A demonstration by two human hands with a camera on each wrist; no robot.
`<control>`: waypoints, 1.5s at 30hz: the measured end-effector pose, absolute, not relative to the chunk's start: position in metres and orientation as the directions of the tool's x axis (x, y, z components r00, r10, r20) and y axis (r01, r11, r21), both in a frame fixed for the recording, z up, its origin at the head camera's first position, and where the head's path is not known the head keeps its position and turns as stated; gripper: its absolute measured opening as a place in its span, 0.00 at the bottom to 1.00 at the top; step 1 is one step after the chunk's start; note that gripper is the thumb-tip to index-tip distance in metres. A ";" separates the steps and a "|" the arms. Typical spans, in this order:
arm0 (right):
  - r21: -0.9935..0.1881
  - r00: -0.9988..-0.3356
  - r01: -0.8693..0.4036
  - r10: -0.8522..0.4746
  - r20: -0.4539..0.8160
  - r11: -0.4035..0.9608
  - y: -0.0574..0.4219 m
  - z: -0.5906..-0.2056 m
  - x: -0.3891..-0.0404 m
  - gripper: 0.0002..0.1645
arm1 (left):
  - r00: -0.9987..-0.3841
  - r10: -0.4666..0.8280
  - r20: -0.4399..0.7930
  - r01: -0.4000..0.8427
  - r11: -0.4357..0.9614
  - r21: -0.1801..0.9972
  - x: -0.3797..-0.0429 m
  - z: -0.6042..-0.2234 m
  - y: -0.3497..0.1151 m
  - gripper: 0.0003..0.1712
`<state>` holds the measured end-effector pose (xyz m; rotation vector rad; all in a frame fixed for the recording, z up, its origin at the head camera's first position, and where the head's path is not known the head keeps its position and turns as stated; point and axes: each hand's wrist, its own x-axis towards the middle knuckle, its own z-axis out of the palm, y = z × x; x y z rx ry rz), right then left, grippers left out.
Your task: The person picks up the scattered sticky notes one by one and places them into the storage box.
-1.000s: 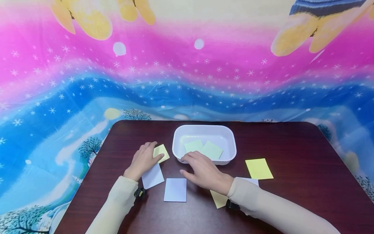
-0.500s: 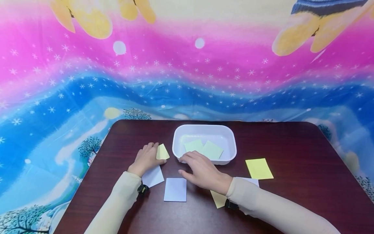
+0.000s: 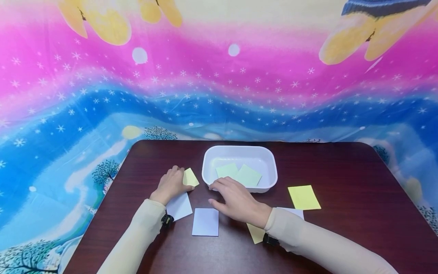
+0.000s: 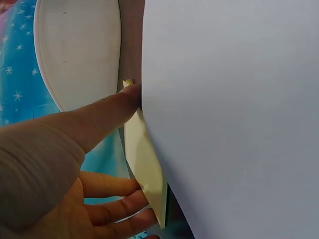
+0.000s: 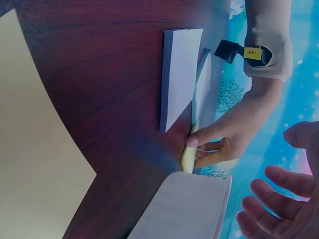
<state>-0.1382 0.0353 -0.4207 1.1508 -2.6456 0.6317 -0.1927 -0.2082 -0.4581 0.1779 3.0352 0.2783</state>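
In the head view my left hand (image 3: 172, 185) holds a pale yellow sticky-note pad (image 3: 191, 177) on the table, left of the white tray. The left wrist view shows the pad (image 4: 144, 159) pinched between thumb and fingers at opposite edges. Just nearer lies a pale lilac pad (image 3: 180, 207), partly under the left wrist. My right hand (image 3: 236, 199) hovers at the front edge of the white tray (image 3: 265, 165), fingers loosely bent, nothing held. Two light green pads (image 3: 226, 170) lie inside the tray, partly overlapped by that hand.
Another pale lilac pad (image 3: 205, 222) lies between the hands. A bright yellow pad (image 3: 304, 198) is at the right. The right forearm partly covers a tan-yellow pad (image 3: 254, 233) and a whitish pad (image 3: 295, 211). A printed curtain (image 3: 219, 83) hangs behind the table.
The left hand has shifted slightly and its thumb has come down to the near edge of the pale yellow pad, closing round it. The right hand stays practically still.
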 end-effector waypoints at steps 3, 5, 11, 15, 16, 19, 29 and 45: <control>-0.307 -0.683 -0.731 -0.651 0.331 0.610 0.036 -0.421 -0.138 0.21 | -0.990 0.126 -0.070 0.110 0.974 0.198 -0.193 -0.459 -0.209 0.45; -0.308 -0.682 -0.731 -0.652 0.332 0.609 0.035 -0.421 -0.138 0.21 | -0.990 0.128 -0.065 0.112 0.973 0.201 -0.193 -0.459 -0.209 0.43; -0.311 -0.678 -0.735 -0.654 0.337 0.602 0.035 -0.421 -0.138 0.21 | -0.989 0.140 -0.050 0.127 0.972 0.200 -0.193 -0.460 -0.210 0.46; -0.311 -0.679 -0.734 -0.653 0.334 0.604 0.036 -0.420 -0.138 0.21 | -0.987 0.154 -0.034 0.145 0.969 0.198 -0.193 -0.461 -0.210 0.47; -0.309 -0.679 -0.734 -0.653 0.334 0.605 0.036 -0.420 -0.138 0.20 | -0.988 0.154 -0.031 0.145 0.969 0.199 -0.193 -0.461 -0.210 0.48; -0.308 -0.679 -0.734 -0.653 0.334 0.606 0.036 -0.420 -0.138 0.21 | -0.988 0.150 -0.022 0.142 0.969 0.204 -0.193 -0.461 -0.210 0.50; -0.312 -0.677 -0.736 -0.652 0.343 0.600 0.035 -0.419 -0.139 0.21 | -0.992 0.125 0.014 0.125 0.962 0.244 -0.193 -0.461 -0.212 0.52; -0.308 -0.677 -0.736 -0.653 0.339 0.603 0.034 -0.417 -0.139 0.21 | -0.986 0.145 0.084 0.166 0.923 0.347 -0.192 -0.459 -0.216 0.38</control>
